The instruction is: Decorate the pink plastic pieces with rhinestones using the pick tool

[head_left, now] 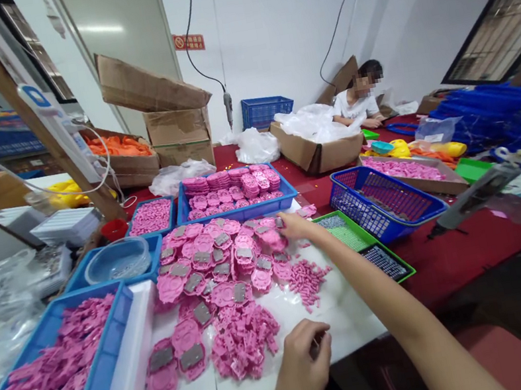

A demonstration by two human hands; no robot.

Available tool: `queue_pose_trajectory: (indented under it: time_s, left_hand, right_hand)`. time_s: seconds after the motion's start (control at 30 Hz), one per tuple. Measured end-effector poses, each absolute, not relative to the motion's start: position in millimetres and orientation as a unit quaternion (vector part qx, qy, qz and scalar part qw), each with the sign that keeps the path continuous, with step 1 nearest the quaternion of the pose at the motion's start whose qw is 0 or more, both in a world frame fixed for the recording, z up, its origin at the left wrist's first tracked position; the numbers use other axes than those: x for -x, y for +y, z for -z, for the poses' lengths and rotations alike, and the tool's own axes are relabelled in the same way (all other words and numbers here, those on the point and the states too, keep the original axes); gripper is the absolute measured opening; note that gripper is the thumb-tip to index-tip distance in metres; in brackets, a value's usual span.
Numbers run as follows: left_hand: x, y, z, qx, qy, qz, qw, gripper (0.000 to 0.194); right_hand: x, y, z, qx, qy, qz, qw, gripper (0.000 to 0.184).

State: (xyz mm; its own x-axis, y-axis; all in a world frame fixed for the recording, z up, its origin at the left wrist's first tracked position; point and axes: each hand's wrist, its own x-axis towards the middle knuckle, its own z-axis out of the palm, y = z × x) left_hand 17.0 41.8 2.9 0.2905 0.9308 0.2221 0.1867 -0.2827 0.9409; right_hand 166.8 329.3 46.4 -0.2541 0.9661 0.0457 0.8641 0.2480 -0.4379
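Observation:
My right hand (295,224) reaches forward over a spread of pink plastic parts with grey inserts (217,263) and pinches one pink part at the pile's far right edge. My left hand (303,357) rests curled near the white board's front edge (355,333), fingers closed round a small dark piece I cannot make out. Beside it lies a heap of small pink pieces (243,342). A smaller scatter of pink bits (308,277) sits between the hands.
Blue trays of pink parts stand at the left (46,381) and at the back (233,196). A blue wire basket (382,200) and green trays (363,237) sit right. Cardboard boxes (174,119) are behind. Another person (360,103) sits at the far end.

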Motion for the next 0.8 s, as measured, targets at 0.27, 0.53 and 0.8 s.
queue_pose_trajectory:
  time_s: [0.27,0.53,0.8]
  left_hand:
    - [-16,42,-6,-0.650,0.435,-0.461,0.420,0.019]
    - [-9,38,-7,-0.436,0.377,-0.619,0.533,0.053]
    - [-13,11,-19,-0.328,0.302,-0.517,0.731,0.070]
  right_hand:
    - [-170,335,-66,0.547,-0.777,-0.212,0.229,0.031]
    - [-182,229,-112,0.471,-0.739,-0.281,0.390,0.045]
    - [-198,133,-124,0.352,-0.847,-0.392,0.069,0.028]
